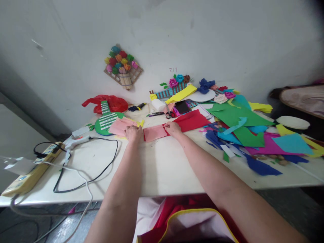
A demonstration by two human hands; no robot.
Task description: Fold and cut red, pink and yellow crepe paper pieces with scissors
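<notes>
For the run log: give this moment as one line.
left hand: on pink paper | right hand: pinching its edge | scissors: behind

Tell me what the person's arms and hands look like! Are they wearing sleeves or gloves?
No gloves and no sleeves in view. The left hand and the right hand are both bare, and both forearms are bare all the way down to the bottom of the picture. I see no watch, bracelet or ring, though the fingers are too small to be sure about rings.
</notes>
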